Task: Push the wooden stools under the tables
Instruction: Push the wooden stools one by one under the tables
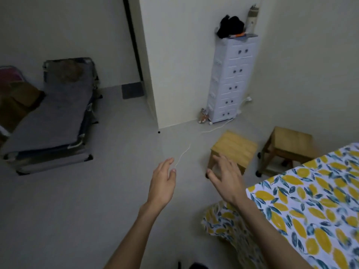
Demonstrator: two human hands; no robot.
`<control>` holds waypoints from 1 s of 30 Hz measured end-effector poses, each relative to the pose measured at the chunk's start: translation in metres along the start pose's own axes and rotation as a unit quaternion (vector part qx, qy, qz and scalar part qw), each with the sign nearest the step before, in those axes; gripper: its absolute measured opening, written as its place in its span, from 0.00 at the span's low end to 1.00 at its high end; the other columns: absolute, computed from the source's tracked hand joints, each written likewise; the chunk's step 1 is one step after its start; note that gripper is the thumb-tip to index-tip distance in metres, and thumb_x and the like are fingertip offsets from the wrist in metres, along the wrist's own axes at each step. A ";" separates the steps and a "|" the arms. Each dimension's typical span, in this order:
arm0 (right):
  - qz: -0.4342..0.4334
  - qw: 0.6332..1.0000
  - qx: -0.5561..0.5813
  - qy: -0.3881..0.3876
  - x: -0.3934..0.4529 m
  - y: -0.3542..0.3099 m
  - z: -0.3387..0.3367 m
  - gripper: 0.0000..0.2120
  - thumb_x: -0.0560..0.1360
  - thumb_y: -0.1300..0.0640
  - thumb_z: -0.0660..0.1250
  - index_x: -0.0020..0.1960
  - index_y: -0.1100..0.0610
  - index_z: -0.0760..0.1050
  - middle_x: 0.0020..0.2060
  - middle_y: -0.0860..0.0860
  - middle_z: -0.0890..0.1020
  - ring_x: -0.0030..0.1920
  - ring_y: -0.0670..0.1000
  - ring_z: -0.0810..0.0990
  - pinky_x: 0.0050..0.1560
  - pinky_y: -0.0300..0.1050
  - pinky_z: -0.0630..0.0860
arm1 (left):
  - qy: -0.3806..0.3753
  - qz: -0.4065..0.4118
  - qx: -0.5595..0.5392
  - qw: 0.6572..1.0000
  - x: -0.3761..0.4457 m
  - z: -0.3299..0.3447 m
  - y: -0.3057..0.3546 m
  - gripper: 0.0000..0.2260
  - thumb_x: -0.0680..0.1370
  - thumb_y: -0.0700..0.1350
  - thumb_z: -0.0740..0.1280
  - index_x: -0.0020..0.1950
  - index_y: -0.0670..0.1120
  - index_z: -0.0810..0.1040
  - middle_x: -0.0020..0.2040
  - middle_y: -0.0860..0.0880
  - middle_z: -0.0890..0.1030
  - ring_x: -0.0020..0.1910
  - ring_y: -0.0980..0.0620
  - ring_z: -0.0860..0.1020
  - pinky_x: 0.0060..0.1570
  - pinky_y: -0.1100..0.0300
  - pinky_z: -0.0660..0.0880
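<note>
Both hands open above the floor, holding nothing.
Left hand (162, 183) and right hand (226, 177) spread-fingered; 2 wooden stools (234, 150) (289, 144) stand on the floor beyond the desk (310, 200) corner, not under it.

Two bare forearms show no sleeves, watch or jewellery; the slim left hand (162, 183) and right hand (226, 176) have short, plain fingernails.
</note>
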State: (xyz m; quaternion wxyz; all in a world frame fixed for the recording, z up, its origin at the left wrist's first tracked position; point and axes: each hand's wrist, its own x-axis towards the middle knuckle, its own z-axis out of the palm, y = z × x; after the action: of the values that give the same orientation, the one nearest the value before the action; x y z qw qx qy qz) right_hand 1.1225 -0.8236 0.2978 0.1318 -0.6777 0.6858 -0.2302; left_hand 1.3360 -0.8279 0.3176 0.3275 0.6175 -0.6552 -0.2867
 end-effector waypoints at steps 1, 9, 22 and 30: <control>0.021 1.000 0.005 0.011 0.014 -0.001 0.003 0.26 0.78 0.44 0.61 0.73 0.54 0.66 0.75 0.54 0.64 0.75 0.55 0.59 0.74 0.55 0.56 | -0.009 0.003 -0.007 1.000 0.021 0.000 -0.001 0.17 0.80 0.41 0.59 0.69 0.45 0.70 0.69 0.48 0.73 0.69 0.49 0.68 0.66 0.66 0.59; 0.105 0.992 -0.007 0.068 0.165 0.041 0.022 0.26 0.79 0.43 0.60 0.73 0.55 0.65 0.76 0.54 0.63 0.76 0.57 0.58 0.74 0.56 0.56 | -0.073 0.094 -0.033 0.992 0.212 0.043 0.002 0.16 0.80 0.39 0.58 0.68 0.47 0.72 0.67 0.51 0.74 0.65 0.57 0.70 0.63 0.68 0.60; 0.212 0.972 -0.031 0.100 0.435 0.145 -0.007 0.25 0.79 0.44 0.59 0.73 0.53 0.65 0.75 0.53 0.64 0.75 0.55 0.59 0.74 0.54 0.56 | -0.222 0.129 -0.033 0.966 0.507 0.157 0.051 0.18 0.80 0.42 0.59 0.71 0.47 0.67 0.69 0.50 0.73 0.68 0.53 0.70 0.66 0.62 0.63; 0.320 0.931 -0.024 0.172 0.572 0.217 -0.004 0.24 0.79 0.46 0.59 0.72 0.55 0.66 0.74 0.54 0.66 0.75 0.55 0.61 0.73 0.52 0.56 | -0.318 0.198 -0.037 0.926 0.695 0.251 0.081 0.18 0.80 0.41 0.60 0.70 0.46 0.69 0.70 0.50 0.72 0.69 0.53 0.69 0.69 0.60 0.62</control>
State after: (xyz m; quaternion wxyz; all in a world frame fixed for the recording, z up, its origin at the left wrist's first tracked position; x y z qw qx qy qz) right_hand 0.9049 -1.3946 0.2692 0.0622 -0.3751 0.8840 -0.2719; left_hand 1.0727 -1.5218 0.2771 0.1745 0.3391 -0.8230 -0.4210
